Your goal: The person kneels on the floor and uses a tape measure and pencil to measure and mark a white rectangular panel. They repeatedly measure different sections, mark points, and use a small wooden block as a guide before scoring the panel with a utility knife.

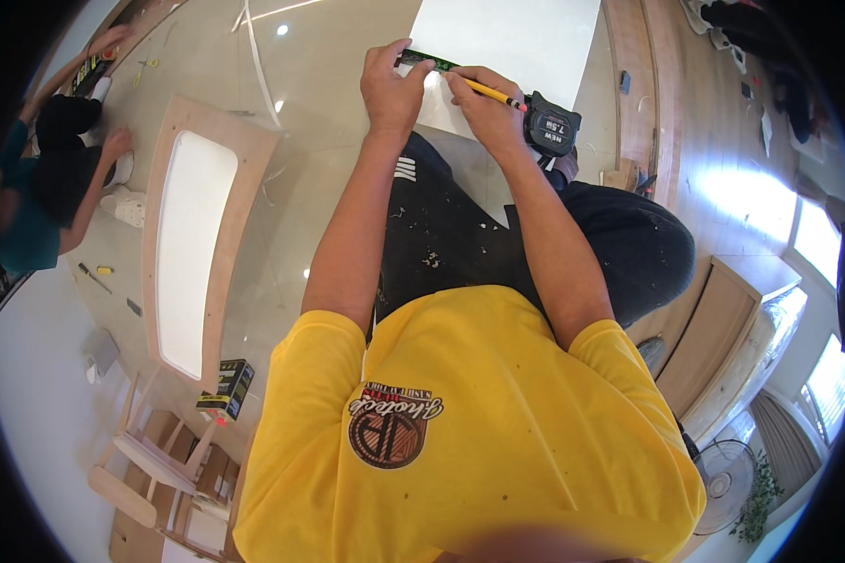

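A white sheet (507, 33) lies on the floor in front of me. Across its near part runs the dark tape measure blade (427, 61), pinched at its left by my left hand (391, 96). My right hand (486, 114) grips a yellow pencil (490, 91) with its tip toward the blade and its eraser end pointing right. Just right of that hand sits the black tape measure case (551, 129), near my bent knee. The fingers of my right hand partly hide the blade between the pencil and the case.
A wooden frame with a white panel (192, 244) lies at left. Beyond it another person (47, 188) crouches. A black-and-yellow box (227, 389), a wooden chair (150, 460) and a screwdriver (94, 278) are also left. Wooden boards (634, 56) stretch along the right; a fan (720, 485) stands behind.
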### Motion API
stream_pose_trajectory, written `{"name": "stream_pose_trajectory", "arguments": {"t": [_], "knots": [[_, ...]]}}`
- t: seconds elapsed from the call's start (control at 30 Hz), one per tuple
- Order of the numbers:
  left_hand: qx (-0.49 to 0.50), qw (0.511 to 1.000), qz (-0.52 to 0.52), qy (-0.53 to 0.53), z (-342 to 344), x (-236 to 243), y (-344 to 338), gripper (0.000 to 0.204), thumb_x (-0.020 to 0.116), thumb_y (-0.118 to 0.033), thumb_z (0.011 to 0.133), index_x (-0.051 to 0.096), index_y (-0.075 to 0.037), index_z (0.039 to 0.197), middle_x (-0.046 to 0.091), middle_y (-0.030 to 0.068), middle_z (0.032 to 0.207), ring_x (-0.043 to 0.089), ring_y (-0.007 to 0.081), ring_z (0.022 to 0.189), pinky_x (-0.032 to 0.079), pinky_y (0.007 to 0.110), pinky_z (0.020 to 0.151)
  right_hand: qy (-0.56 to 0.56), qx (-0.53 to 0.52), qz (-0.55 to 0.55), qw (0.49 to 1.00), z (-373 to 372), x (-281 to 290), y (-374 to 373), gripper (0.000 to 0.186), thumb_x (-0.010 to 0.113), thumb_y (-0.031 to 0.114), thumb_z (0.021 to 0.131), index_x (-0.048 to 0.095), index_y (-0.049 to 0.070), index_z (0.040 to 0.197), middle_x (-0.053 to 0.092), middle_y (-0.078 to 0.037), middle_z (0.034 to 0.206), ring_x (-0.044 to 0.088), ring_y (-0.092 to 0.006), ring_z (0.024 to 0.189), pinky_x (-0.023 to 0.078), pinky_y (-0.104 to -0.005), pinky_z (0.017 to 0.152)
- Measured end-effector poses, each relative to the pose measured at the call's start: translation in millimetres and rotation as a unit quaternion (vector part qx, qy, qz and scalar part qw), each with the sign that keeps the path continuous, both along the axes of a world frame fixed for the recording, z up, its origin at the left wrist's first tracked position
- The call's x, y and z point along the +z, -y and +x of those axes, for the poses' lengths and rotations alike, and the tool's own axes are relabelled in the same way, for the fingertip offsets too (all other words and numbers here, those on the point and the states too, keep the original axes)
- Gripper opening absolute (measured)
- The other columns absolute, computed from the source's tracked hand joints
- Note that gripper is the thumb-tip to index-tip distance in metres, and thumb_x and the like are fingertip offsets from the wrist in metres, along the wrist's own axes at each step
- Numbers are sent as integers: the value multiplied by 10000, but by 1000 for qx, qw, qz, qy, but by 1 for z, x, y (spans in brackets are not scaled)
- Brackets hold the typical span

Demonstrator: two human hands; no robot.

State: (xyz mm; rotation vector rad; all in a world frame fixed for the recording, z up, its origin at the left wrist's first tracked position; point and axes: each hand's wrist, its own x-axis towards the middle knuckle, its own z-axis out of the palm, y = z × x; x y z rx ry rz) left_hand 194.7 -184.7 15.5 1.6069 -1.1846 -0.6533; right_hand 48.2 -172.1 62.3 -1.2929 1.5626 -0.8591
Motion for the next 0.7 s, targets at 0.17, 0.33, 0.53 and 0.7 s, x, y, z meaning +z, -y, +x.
{"name": "stream_pose_trajectory", "arguments": {"t": [0.17,0.33,0.53,0.7], "knots": [[-2,1000,3,3,1,0,0,446,903,-178,775,767,-50,1180,695,103,1094,696,249,981,564,357,884,-5,-2,-7,1000,0,-1,-1,304,756,267,960,788,-5,1092,784,-88,852,744,-123,734,583,-255,689],[-4,1000,-4,1,2,-1,-1,446,903,-174,776,766,-48,1181,694,101,1091,694,247,984,562,353,889,-24,10,-11,1000,0,-2,0,301,745,274,970,790,0,1086,784,-85,854,743,-120,729,583,-250,690],[-2,1000,-9,1,2,0,-1,441,905,-170,773,767,-48,1174,693,97,1090,692,242,978,560,348,886,-6,3,2,1000,2,-1,0,292,743,265,966,790,1,1080,784,-83,859,741,-117,723,583,-254,688],[1,1000,7,-17,3,1,-2,435,906,-165,773,768,-49,1168,693,95,1094,692,241,977,561,347,884,-18,15,-16,1000,3,1,0,290,744,262,965,789,-2,1077,784,-85,861,740,-117,723,577,-254,680]]}}
